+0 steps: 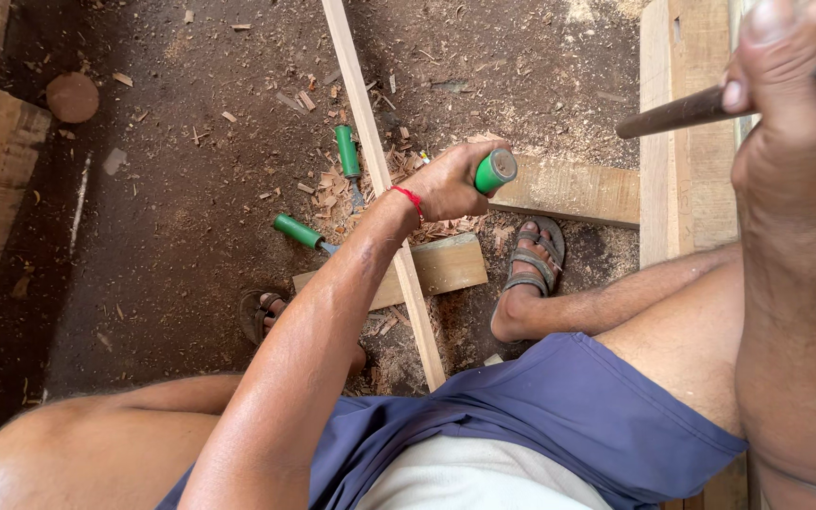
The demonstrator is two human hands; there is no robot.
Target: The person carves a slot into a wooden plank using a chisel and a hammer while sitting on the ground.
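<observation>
My left hand (446, 181) reaches down over the dirt floor and grips a green-handled chisel (496, 170), whose blade is hidden behind the hand. A red thread circles that wrist. The hand sits beside a long thin wooden strip (370, 142) that runs from the top of the view down toward my lap. Close to the camera at the upper right, my right hand (790, 113) is closed around a dark wooden tool handle (677, 111); the tool's head is out of view.
Two more green-handled chisels (347, 151) (297, 230) lie among wood chips. A short board (441, 267) and a plank (573, 189) rest near my sandalled foot (531, 260). A pale wooden frame (687, 123) stands at the right, with a round wood offcut (73, 96) far left.
</observation>
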